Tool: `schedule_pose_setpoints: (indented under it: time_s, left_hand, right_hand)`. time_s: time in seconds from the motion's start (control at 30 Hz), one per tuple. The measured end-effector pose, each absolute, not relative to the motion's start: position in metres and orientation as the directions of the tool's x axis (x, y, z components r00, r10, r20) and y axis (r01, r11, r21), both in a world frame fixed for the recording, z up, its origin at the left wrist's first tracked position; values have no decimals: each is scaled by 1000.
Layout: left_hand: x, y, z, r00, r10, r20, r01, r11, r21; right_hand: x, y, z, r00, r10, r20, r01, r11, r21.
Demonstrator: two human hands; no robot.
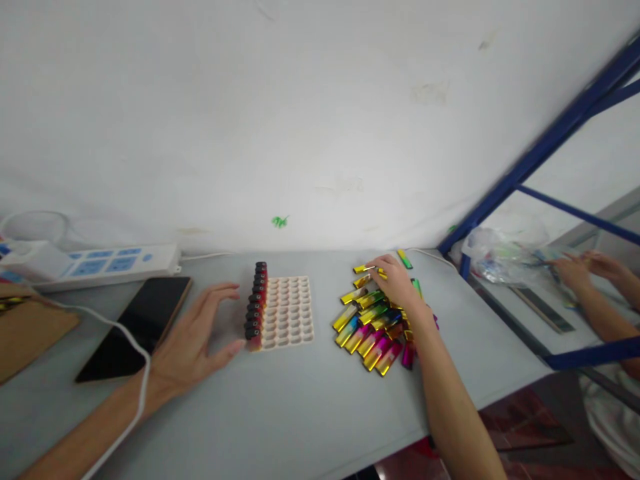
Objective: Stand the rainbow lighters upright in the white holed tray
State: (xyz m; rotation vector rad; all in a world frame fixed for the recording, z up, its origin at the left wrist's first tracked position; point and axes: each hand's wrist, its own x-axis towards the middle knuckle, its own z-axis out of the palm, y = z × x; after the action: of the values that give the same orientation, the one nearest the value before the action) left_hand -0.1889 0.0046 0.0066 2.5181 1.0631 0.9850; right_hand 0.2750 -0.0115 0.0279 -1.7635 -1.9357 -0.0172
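While the left hand (187,340) is next to a pale tray (287,317), its thumb and fingers are wide apart. The thumb tip is very near a row of red pieces (256,307) with black tops along the tray's left side, but whether it touches them is hard to tell. The right hand (397,283) bends over a pile of shiny pieces (371,344) on the gray table (280,407), right of the tray. Its fingers curl down close together; whether they pinch one cannot be told.
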Motion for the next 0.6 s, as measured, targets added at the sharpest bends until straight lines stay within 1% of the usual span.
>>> schedule_pose_setpoints:
  time_s: [0.17,0.23,0.33,0.4,0.47,0.6]
  left_hand:
    - [-185,7,24,495,673,550,584,-726,362]
    - [-178,8,28,537,647,541,574,-751,328]
    - [-168,11,31,619,624,477,545,-778,312]
    - [-165,15,32,653,618,439,524,-786,327]
    - [-164,19,32,679,611,406,500,-791,354]
    - [-166,24,25,695,618,367,486,-780,393]
  right_hand:
    - [281,-12,25,-165,963,215,916,230,-328]
    - [281,-12,25,-177,967,184,920,229,-318]
    - [281,-10,23,-150,976,156,936,191,-295]
    - [280,-8,20,-123,980,159,941,166,-296]
    - [277,-7,19,-94,977,194,928,157,-337]
    - [264,-8,25,-24,948,316,837,192,-513]
